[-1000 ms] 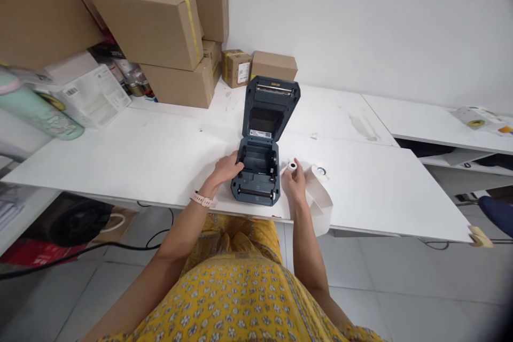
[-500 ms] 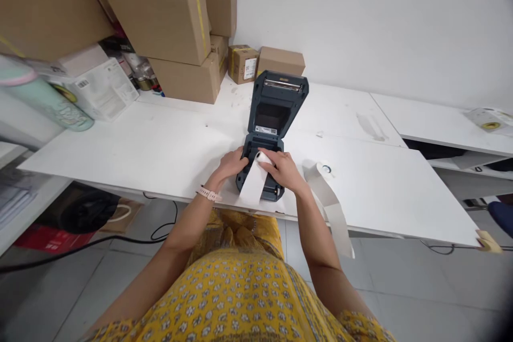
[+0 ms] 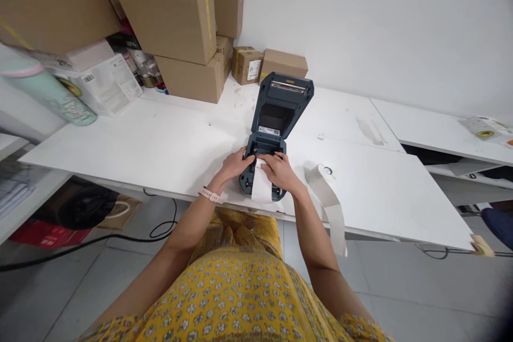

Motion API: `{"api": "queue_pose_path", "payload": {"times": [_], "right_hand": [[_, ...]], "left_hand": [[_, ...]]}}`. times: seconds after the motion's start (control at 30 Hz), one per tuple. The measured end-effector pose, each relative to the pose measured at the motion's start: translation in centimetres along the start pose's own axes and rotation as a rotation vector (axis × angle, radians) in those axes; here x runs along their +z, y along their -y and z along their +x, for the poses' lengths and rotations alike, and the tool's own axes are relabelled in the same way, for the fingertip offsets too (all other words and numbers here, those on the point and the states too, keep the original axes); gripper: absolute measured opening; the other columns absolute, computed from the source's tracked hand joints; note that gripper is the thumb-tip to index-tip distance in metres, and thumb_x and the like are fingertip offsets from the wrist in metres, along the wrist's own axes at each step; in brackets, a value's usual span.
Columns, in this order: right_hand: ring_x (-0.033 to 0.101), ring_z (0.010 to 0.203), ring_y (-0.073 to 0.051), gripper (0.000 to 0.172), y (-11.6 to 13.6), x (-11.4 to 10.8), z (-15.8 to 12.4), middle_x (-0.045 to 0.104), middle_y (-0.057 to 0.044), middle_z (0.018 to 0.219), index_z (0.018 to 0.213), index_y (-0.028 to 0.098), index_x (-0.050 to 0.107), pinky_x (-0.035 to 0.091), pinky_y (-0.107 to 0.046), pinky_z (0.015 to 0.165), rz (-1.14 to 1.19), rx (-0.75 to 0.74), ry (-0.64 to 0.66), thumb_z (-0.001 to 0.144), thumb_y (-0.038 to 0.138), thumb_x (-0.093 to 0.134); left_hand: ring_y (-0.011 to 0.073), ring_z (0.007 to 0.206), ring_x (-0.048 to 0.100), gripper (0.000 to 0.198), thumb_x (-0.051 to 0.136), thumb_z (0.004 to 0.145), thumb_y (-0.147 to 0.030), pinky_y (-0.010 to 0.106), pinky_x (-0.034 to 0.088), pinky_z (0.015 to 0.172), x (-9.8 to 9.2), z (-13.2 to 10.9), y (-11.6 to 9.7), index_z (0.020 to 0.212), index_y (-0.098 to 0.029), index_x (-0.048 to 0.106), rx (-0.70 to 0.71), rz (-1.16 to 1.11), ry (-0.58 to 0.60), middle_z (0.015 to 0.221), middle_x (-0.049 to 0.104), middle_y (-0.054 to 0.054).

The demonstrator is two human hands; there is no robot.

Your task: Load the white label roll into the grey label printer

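A dark label printer (image 3: 285,101) stands on the white table with its lid raised. A small roll of white labels (image 3: 261,181) sits in its bay, its loose strip hanging over the printer's front edge. My right hand (image 3: 279,172) is closed around the roll from the right, fingers over its top. From the left, my left hand (image 3: 237,164) grips the printer's side wall, thumb reaching in beside the roll. Most of the roll is hidden under my fingers. To the right lies another curled label strip (image 3: 329,200), its end drooping over the table edge.
Cardboard boxes (image 3: 168,21) are stacked at the back left, with two smaller cartons (image 3: 284,63) by the wall. A mint green bottle (image 3: 52,93) and a white box (image 3: 108,85) stand at the left. The white table's (image 3: 385,192) front edge runs close to my body.
My right hand has brought the label roll down and straight into the printer's bay. The strip, slanted left before, now hangs straighter. My left hand stays at the printer's left side.
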State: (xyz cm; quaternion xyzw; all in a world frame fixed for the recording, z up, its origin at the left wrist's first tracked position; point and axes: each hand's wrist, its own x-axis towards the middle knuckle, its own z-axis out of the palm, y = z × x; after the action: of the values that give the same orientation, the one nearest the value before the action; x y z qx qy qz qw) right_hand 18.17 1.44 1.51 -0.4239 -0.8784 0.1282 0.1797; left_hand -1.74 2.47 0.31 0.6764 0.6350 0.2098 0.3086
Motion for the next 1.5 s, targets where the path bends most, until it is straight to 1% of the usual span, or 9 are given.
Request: {"api": "queue_pose_path", "payload": {"times": [0.2,0.43,0.53,0.67,0.77,0.9,1.13,1.33,1.5], "right_hand": [[0.07,0.106,-0.025,0.031,0.2,0.2,0.2,0.077,-0.008,0.115,0.123,0.023,0.062,0.032,-0.051,0.115,0.039,0.019,-0.038,0.099,0.023,0.044],[0.068,0.116,-0.025,0.04,0.1,0.5,-0.2,0.072,-0.009,0.129,0.132,0.021,0.059,0.029,-0.053,0.12,0.039,-0.026,-0.05,0.099,0.018,0.037],[0.068,0.117,-0.024,0.042,-0.2,0.5,-0.2,0.072,-0.009,0.129,0.133,0.02,0.059,0.029,-0.053,0.121,0.035,-0.046,-0.045,0.099,0.017,0.035],[0.07,0.113,-0.023,0.041,-0.5,0.5,-0.1,0.075,-0.01,0.121,0.13,0.018,0.06,0.031,-0.052,0.121,0.006,-0.061,-0.036,0.098,0.014,0.034],[0.07,0.112,-0.022,0.038,-0.7,0.5,-0.1,0.076,-0.01,0.115,0.124,0.019,0.062,0.031,-0.051,0.122,-0.006,-0.069,-0.043,0.098,0.014,0.035],[0.069,0.115,-0.022,0.04,-1.0,0.1,-0.3,0.074,-0.011,0.118,0.125,0.018,0.062,0.03,-0.051,0.123,0.033,-0.099,-0.023,0.097,0.011,0.034],[0.065,0.124,-0.023,0.039,-1.0,-0.9,-0.6,0.075,-0.005,0.121,0.119,0.024,0.07,0.029,-0.055,0.124,0.289,-0.102,-0.05,0.09,0.012,0.047],[0.068,0.115,-0.023,0.023,-1.4,-1.1,-2.0,0.075,-0.006,0.118,0.106,0.025,0.075,0.047,-0.047,0.111,0.539,0.093,-0.354,0.093,0.025,0.055],[0.053,0.137,-0.024,0.031,-2.2,0.0,-2.1,0.062,-0.009,0.142,0.122,0.027,0.069,0.038,-0.049,0.118,0.451,0.144,-0.509,0.097,0.034,0.053]], "left_hand": [[0.0312,0.12,0.066,0.056,0.044,0.094,-0.052,0.041,0.051,0.096,0.0,-0.2,-0.3,0.142,-0.024,0.051,-0.037,0.002,0.005,0.133,0.069,0.011],[0.0318,0.117,0.066,0.057,0.041,0.096,-0.055,0.041,0.051,0.095,0.0,-0.4,-0.4,0.142,-0.024,0.051,-0.036,0.035,0.021,0.13,0.069,0.011],[0.0321,0.122,0.062,0.059,0.044,0.096,-0.051,0.043,0.049,0.1,0.2,-1.0,-0.6,0.147,-0.021,0.045,0.004,0.102,-0.124,0.131,0.067,0.013],[0.0254,0.13,0.053,0.042,0.045,0.098,-0.032,0.042,0.042,0.111,0.5,-1.6,-1.4,0.137,-0.019,0.055,0.344,0.158,-0.342,0.132,0.064,0.012],[0.0232,0.133,0.051,0.035,0.042,0.098,-0.023,0.044,0.038,0.116,0.9,-1.5,-2.1,0.125,-0.02,0.063,0.529,0.168,-0.224,0.134,0.065,0.01],[0.0237,0.127,0.055,0.041,0.045,0.094,-0.015,0.044,0.043,0.111,1.3,-1.1,-2.7,0.132,-0.015,0.06,0.534,0.18,-0.065,0.132,0.067,0.011],[0.0238,0.122,0.057,0.047,0.049,0.094,-0.017,0.045,0.045,0.109,1.4,-1.2,-2.2,0.141,-0.02,0.054,0.506,0.14,-0.082,0.138,0.065,0.008],[0.0238,0.115,0.058,0.044,0.048,0.096,-0.02,0.043,0.046,0.106,1.3,-1.2,-2.2,0.139,-0.017,0.056,0.497,0.188,-0.06,0.133,0.068,0.009],[0.0238,0.116,0.06,0.038,0.045,0.097,-0.019,0.043,0.044,0.106,1.2,-1.0,-2.6,0.129,-0.019,0.066,0.518,0.258,-0.045,0.128,0.071,0.007]]}}
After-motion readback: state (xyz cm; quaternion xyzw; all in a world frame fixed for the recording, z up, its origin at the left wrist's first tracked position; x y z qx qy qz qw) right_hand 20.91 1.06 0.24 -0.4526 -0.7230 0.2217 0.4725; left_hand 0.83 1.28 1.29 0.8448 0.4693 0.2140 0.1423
